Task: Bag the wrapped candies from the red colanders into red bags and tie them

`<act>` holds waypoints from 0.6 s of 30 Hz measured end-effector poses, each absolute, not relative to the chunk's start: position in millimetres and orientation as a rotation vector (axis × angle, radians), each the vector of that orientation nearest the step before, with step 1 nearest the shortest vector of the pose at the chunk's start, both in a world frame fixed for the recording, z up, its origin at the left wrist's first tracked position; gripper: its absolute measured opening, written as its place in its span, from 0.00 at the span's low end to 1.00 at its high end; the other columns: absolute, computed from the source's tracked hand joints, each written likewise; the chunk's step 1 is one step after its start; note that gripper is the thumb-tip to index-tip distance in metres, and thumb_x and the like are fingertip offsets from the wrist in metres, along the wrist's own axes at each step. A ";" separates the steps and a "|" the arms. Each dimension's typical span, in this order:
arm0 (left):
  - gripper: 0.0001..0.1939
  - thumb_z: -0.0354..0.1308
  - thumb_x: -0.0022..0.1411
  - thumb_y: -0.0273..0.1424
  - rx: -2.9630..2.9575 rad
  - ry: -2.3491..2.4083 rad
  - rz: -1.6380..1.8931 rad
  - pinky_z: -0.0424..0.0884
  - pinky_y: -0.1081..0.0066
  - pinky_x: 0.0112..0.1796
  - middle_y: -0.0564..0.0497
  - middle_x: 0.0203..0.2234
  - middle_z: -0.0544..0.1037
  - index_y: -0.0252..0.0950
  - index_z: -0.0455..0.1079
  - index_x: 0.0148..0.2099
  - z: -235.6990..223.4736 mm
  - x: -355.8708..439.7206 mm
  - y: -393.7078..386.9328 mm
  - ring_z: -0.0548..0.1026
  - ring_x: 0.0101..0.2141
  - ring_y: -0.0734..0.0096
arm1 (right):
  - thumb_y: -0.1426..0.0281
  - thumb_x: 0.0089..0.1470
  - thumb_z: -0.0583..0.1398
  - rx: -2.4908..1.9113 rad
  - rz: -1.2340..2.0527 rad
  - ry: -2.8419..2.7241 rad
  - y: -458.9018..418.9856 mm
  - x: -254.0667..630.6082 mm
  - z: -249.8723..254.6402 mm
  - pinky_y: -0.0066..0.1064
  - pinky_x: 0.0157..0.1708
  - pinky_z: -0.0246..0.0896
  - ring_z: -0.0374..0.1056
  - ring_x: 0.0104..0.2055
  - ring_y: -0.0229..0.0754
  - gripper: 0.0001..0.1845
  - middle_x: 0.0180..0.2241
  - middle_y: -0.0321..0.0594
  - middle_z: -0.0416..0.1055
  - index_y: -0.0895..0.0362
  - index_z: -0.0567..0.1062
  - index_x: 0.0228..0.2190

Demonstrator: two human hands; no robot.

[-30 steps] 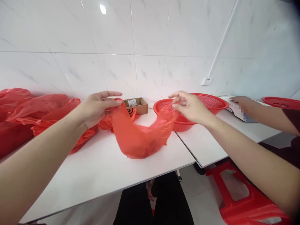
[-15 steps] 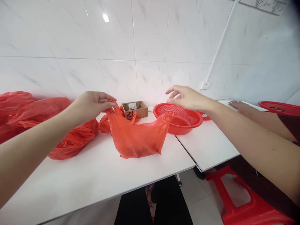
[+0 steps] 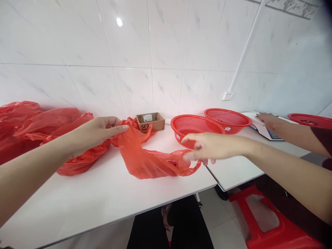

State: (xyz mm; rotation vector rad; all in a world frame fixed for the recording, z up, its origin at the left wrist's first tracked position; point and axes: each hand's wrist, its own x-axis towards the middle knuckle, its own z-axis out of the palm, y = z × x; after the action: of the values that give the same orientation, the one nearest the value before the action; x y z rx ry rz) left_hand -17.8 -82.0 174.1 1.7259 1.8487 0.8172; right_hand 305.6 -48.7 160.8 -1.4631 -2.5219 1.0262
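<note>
Thin red plastic carrier bag (image 3: 147, 159) lying slack on the white tabletop (image 3: 103, 197), long axis running between the hands. Left hand (image 3: 97, 131) pinches one handle at the bag's far-left end; right hand (image 3: 207, 148), fingers loosely spread, touches the opposite handle loop just beneath it. White tiled wall (image 3: 166, 69) behind.

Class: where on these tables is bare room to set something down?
Bare: the near table in front of the red bag, and the right table before the baskets. Crowded: the back left, with heaped bags and box.
</note>
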 end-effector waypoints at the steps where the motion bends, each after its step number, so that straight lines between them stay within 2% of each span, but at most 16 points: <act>1: 0.19 0.61 0.52 0.51 1.684 1.792 0.822 0.70 0.60 0.42 0.49 0.36 0.80 0.40 0.72 0.35 175.4 -18.1 -84.2 0.76 0.41 0.57 | 0.55 0.49 0.65 -1.435 0.955 -2.542 -54.1 305.1 159.5 0.29 0.17 0.61 0.72 0.23 0.42 0.30 0.31 0.40 0.75 0.51 0.69 0.52; 4: 0.14 0.63 0.55 0.44 1.576 1.570 1.037 0.67 0.58 0.48 0.49 0.37 0.79 0.38 0.73 0.35 183.4 -19.6 -86.4 0.75 0.41 0.61 | 0.66 0.51 0.64 -1.312 0.691 -2.436 -58.0 308.0 169.2 0.29 0.15 0.57 0.68 0.19 0.39 0.17 0.25 0.35 0.73 0.51 0.72 0.45; 7: 0.11 0.64 0.57 0.39 1.514 1.259 1.391 0.67 0.62 0.50 0.52 0.36 0.77 0.36 0.73 0.35 195.0 -17.8 -83.9 0.73 0.41 0.67 | 0.66 0.54 0.63 -1.091 0.519 -2.198 -49.7 312.2 196.5 0.30 0.18 0.60 0.67 0.20 0.37 0.11 0.24 0.34 0.73 0.50 0.72 0.41; 9: 0.09 0.62 0.59 0.37 1.506 1.075 1.509 0.68 0.62 0.50 0.52 0.39 0.76 0.37 0.73 0.36 201.1 -11.4 -83.0 0.73 0.43 0.67 | 0.65 0.54 0.64 -0.978 0.491 -2.114 -45.0 309.2 213.4 0.30 0.21 0.62 0.67 0.21 0.37 0.10 0.24 0.33 0.72 0.52 0.72 0.38; 12: 0.10 0.60 0.62 0.36 1.540 0.889 1.370 0.71 0.61 0.47 0.52 0.43 0.75 0.42 0.72 0.46 202.9 7.4 -85.5 0.74 0.45 0.65 | 0.68 0.52 0.67 -0.902 0.539 -2.134 -45.6 291.6 225.0 0.30 0.23 0.63 0.67 0.22 0.37 0.09 0.22 0.32 0.68 0.53 0.72 0.34; 15: 0.27 0.62 0.60 0.37 1.569 0.853 1.049 0.74 0.59 0.42 0.50 0.42 0.76 0.51 0.61 0.60 196.6 31.6 -90.1 0.77 0.42 0.63 | 0.70 0.51 0.66 -0.805 0.586 -2.181 -52.0 264.8 223.5 0.30 0.24 0.64 0.67 0.24 0.36 0.09 0.23 0.32 0.68 0.53 0.71 0.35; 16: 0.31 0.64 0.58 0.37 1.590 0.867 0.944 0.74 0.58 0.41 0.50 0.39 0.77 0.50 0.59 0.61 193.6 39.3 -91.1 0.77 0.39 0.63 | 0.71 0.52 0.65 -0.760 0.607 -2.200 -54.2 255.6 221.7 0.30 0.24 0.64 0.68 0.24 0.36 0.09 0.24 0.32 0.69 0.54 0.71 0.35; 18: 0.31 0.67 0.53 0.37 1.656 0.901 0.762 0.74 0.61 0.39 0.52 0.31 0.75 0.44 0.64 0.58 187.0 52.2 -91.5 0.76 0.33 0.66 | 0.73 0.52 0.64 -0.673 0.662 -2.248 -57.8 239.2 217.2 0.29 0.25 0.65 0.68 0.26 0.36 0.09 0.26 0.33 0.70 0.54 0.71 0.35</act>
State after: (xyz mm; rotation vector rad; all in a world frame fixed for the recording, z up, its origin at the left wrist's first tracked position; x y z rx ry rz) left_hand 52.2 -91.5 187.0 1.6564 0.9007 0.7624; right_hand 239.2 -57.8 217.2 -0.6729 -2.2475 0.6615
